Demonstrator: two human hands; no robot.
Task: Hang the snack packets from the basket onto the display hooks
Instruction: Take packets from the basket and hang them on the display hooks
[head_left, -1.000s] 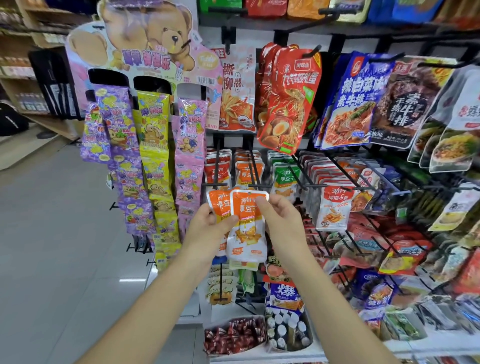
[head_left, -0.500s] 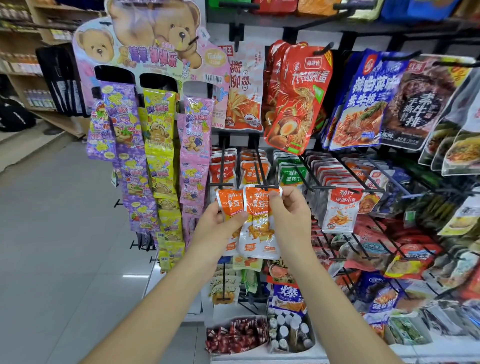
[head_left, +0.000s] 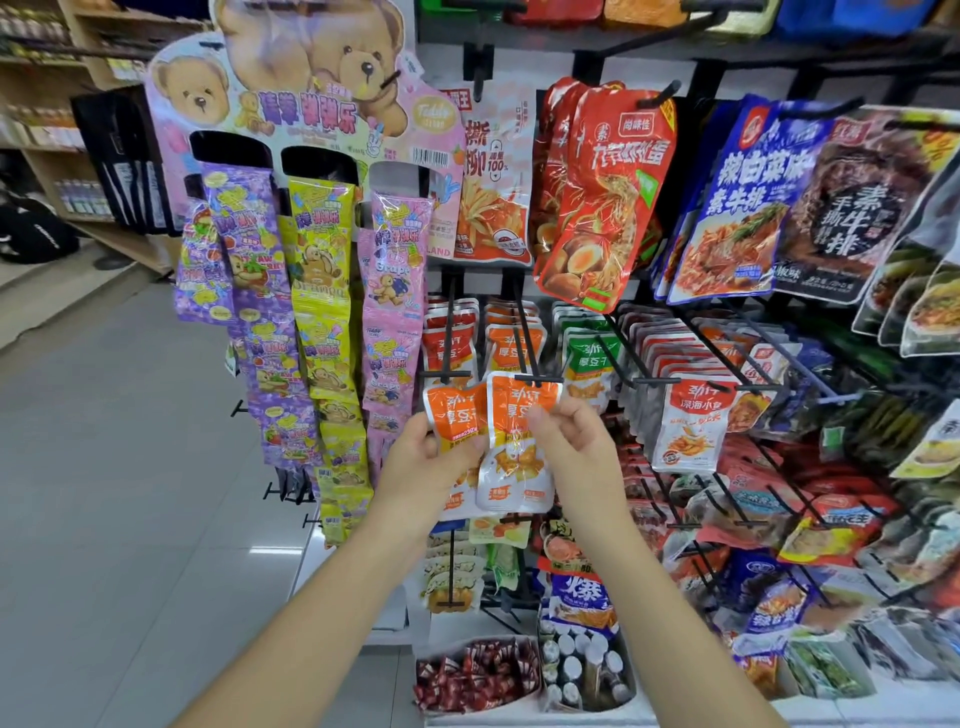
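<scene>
at a shop's snack rack (head_left: 698, 88), the right hand (head_left: 576, 447) pinches the top of an orange packet (head_left: 519, 415) at the display hook (head_left: 524, 332) tip, likely lining up its hole; the left hand (head_left: 426, 467) grips a second packet (head_left: 452, 415), kept ready.

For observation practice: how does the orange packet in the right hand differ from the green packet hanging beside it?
The orange packet has an orange top; the green packet a green one. The orange packet is pinched by the right hand; the green packet hangs on a hook. Both are small pouches.
</scene>
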